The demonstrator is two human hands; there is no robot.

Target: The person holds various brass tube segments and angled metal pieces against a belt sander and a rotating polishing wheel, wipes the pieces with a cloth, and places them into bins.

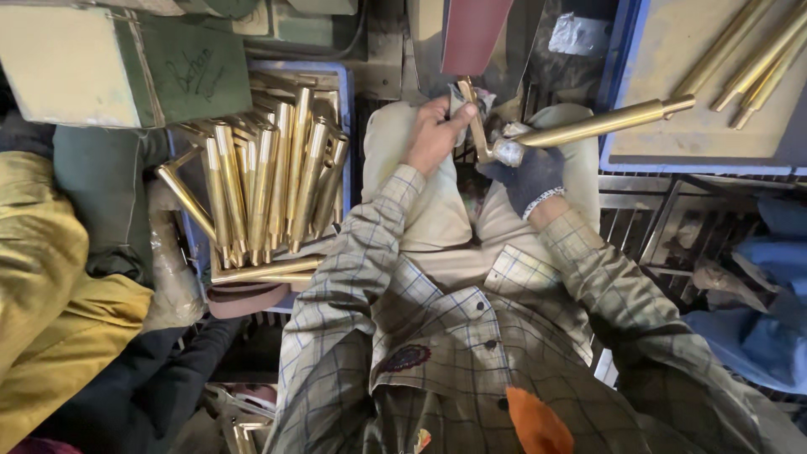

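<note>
Fingers (pixel 445 118) clamp brass handle (pixel 588 126), crowded.

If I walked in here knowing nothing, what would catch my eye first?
Probably the crate of shiny brass tubes at the left, standing on end. Next, at the top centre, the long brass handle gripped by the gloved right hand, while the bare left hand presses a rag to its bent end beneath a dark red belt.

Two hands (pixel 433 134) on one brass handle (pixel 588 126) — about a dozen more crated (pixel 269 176) — four on the tray (pixel 756 59)
</note>
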